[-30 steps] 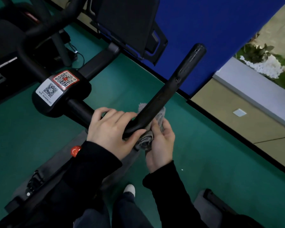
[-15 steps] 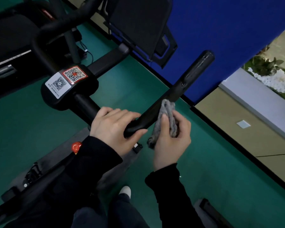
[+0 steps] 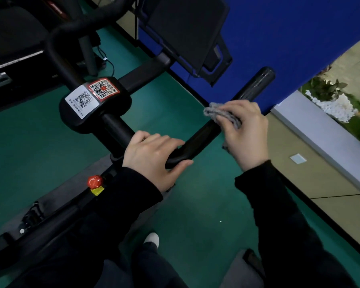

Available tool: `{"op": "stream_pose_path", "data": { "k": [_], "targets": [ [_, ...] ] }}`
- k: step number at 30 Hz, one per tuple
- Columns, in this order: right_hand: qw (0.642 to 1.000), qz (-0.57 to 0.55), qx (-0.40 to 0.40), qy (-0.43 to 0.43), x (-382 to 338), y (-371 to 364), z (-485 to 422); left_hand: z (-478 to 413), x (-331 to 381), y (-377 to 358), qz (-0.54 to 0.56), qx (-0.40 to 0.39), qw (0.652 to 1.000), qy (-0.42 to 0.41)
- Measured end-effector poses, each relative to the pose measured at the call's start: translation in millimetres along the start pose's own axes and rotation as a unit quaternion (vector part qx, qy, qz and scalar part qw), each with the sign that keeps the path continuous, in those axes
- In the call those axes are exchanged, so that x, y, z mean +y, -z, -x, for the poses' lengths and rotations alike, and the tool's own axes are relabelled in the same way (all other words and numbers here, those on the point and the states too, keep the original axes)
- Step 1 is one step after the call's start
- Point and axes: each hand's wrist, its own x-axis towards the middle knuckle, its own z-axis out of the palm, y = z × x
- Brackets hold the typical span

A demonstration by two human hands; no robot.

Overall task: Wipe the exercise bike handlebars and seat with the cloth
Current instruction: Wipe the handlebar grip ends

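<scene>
The black right handlebar [image 3: 204, 134] of the exercise bike runs from the centre clamp up and right to its end cap [image 3: 264, 74]. My left hand [image 3: 152, 156] grips the bar at its bend near the clamp. My right hand [image 3: 245, 132] presses a folded grey cloth [image 3: 216, 112] onto the top of the bar, about halfway along it. The left handlebar [image 3: 56, 48] curves away at the upper left. The seat is not in view.
The clamp block [image 3: 96, 102] carries two QR-code stickers. A red knob [image 3: 95, 181] sits on the bike frame below. A black console screen [image 3: 187, 32] stands ahead, against a blue wall panel [image 3: 289, 42]. Green floor [image 3: 195, 204] lies underneath; another black machine [image 3: 15, 42] is at the upper left.
My right hand has slid the cloth up the handlebar, from under the bend beside my left hand to the bar's upper side. My left hand has kept its grip.
</scene>
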Motion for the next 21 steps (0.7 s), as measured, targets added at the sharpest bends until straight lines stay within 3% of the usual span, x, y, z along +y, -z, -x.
{"op": "stream_pose_path", "data": {
  "k": [5,12,16,21],
  "targets": [
    [0.952,0.094,-0.256,0.137,-10.5,12.8,-33.9,-0.2,-0.6,0.1,0.007,0.008,1.0,-0.005],
    [0.867,0.115,-0.456,0.163,-30.7,1.4,-61.0,0.9,-3.9,-2.8,0.0,0.014,1.0,-0.011],
    [0.827,0.135,-0.518,0.171,-36.7,-3.0,-72.2,1.0,-4.5,-3.7,-0.002,0.025,0.999,-0.02],
    [0.822,0.183,-0.515,0.159,-30.7,-0.1,-85.1,1.2,-3.8,-2.5,0.007,0.031,0.999,-0.018]
  ]
}}
